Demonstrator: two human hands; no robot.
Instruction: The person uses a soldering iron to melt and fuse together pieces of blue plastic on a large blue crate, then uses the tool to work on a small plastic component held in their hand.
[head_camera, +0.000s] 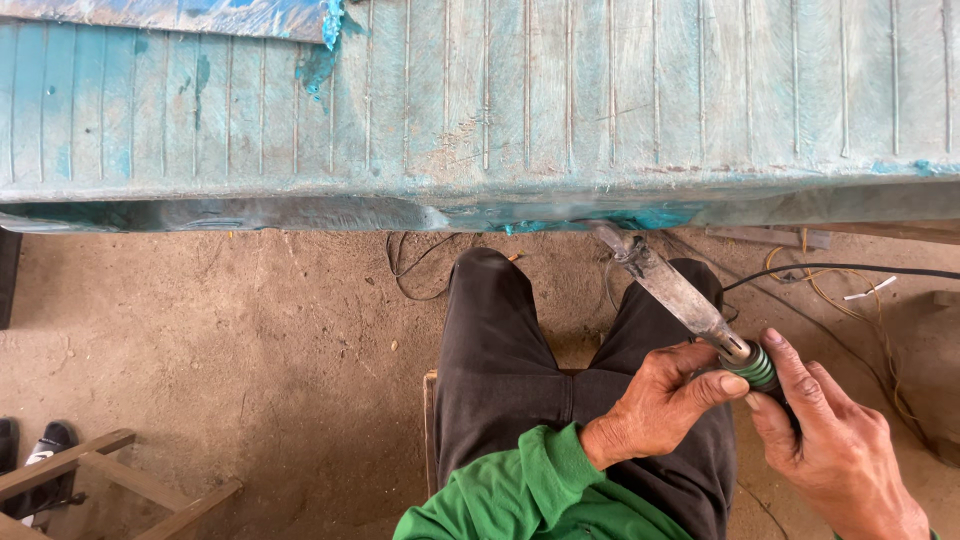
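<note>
Left hand (655, 405) and right hand (830, 440) meet over the lap, fingers (715, 385) curled

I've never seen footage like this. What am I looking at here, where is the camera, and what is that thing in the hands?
There is no machine here: a person wears one camera on the head, so the single picture looks down at their own lap and hands. They sit on a low wooden seat, in dark trousers and a green sleeve, on a dirt floor. Both hands grip a long, dusty metal power tool: the left hand and right hand meet around its green ribbed collar. A black cable trails off right. Ahead stands a large ridged panel with worn turquoise paint. A wooden frame lies lower left.
</note>
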